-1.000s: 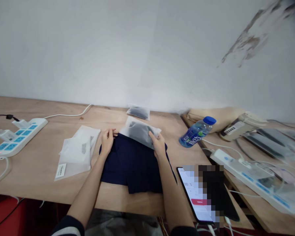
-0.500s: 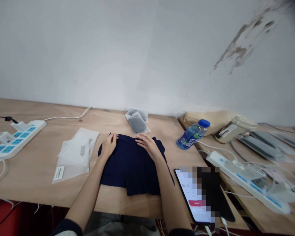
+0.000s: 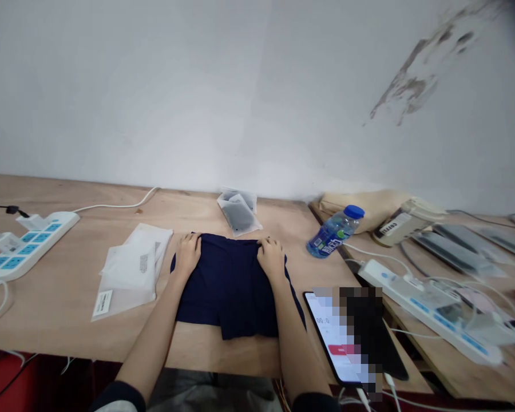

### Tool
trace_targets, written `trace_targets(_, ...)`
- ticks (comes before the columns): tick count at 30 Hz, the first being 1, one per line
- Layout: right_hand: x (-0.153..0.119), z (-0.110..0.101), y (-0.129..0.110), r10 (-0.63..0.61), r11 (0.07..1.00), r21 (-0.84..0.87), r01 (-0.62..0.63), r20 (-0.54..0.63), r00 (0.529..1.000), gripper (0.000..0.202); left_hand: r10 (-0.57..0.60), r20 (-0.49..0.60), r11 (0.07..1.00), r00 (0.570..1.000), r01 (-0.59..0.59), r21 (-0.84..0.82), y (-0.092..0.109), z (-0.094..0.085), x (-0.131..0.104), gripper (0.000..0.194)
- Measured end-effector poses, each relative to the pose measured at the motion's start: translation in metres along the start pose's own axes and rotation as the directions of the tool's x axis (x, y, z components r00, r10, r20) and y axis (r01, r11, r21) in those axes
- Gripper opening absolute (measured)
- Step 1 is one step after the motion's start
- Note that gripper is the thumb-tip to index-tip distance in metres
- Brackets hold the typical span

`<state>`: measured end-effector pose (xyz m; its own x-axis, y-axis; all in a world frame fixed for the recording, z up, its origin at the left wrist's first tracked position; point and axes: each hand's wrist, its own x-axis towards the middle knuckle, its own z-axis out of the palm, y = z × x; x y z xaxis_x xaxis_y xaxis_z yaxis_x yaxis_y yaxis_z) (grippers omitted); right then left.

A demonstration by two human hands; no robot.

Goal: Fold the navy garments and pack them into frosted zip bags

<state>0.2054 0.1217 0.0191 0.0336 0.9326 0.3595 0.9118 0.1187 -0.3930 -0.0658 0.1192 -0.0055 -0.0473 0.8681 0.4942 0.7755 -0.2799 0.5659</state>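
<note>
Navy shorts (image 3: pixel 234 286) lie spread on the wooden table in front of me, the gathered top edge away from me and the lower edges toward me. My left hand (image 3: pixel 189 254) is closed on the upper left corner of the cloth, fingers curled over the edge. At the upper right, my right hand (image 3: pixel 271 257) has its fingers bent down and closed on the same edge. Both forearms rest across the sides of the shorts and hide parts of them.
Left are frosted zip bags (image 3: pixel 131 266) and a power strip (image 3: pixel 32 243). Small packets (image 3: pixel 239 213) lie near the wall. On the right are a water bottle (image 3: pixel 335 232), a phone (image 3: pixel 332 337), another power strip (image 3: pixel 429 315) and a cup (image 3: pixel 405 222); cables run among them.
My right hand has moved right along the top edge, its outstretched fingers now curled onto the cloth. The left hand has shifted slightly left and its fingers grip the corner. The top edge looks straighter.
</note>
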Motion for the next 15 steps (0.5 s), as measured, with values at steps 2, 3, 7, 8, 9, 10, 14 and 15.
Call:
trace_targets(2,0.001,-0.004,0.006,-0.007,0.999,-0.043,0.007,0.004,1.000,0.026,0.003,-0.002,1.000,1.000,-0.003,0.022,-0.001,-0.001,0.001,0.030)
trace_targets(3,0.002,-0.006,0.008,-0.014,0.998,-0.058,0.014,0.006,1.000,0.024,0.009,0.001,0.999,1.000,-0.009,0.031,-0.001,-0.002,0.002,0.029)
trace_targets(7,0.003,-0.019,0.011,-0.052,0.995,-0.084,0.052,0.006,0.999,0.019,0.033,0.005,0.997,0.999,-0.033,0.066,0.008,-0.010,0.006,0.026)
trace_targets(8,0.002,-0.024,0.011,-0.064,0.994,-0.084,0.064,0.003,0.998,0.019,0.038,0.003,0.997,0.999,-0.038,0.074,0.011,-0.014,0.007,0.025)
trace_targets(9,0.000,-0.030,0.011,-0.074,0.994,-0.083,0.074,0.002,0.997,0.019,0.044,0.001,0.996,0.999,-0.044,0.081,0.015,-0.019,0.007,0.025)
trace_targets(10,-0.004,-0.037,0.010,-0.087,0.993,-0.079,0.087,-0.004,0.996,0.019,0.050,0.001,0.995,0.999,-0.050,0.085,0.018,-0.025,0.006,0.025)
trace_targets(14,-0.037,-0.064,0.005,-0.191,0.981,-0.056,0.184,-0.144,0.971,0.019,0.102,-0.033,0.989,0.994,-0.098,0.112,0.031,-0.057,-0.016,0.020)
trace_targets(15,-0.049,-0.070,0.003,-0.224,0.975,-0.052,0.218,-0.185,0.957,0.019,0.120,-0.054,0.986,0.991,-0.112,0.123,0.033,-0.065,-0.026,0.019)
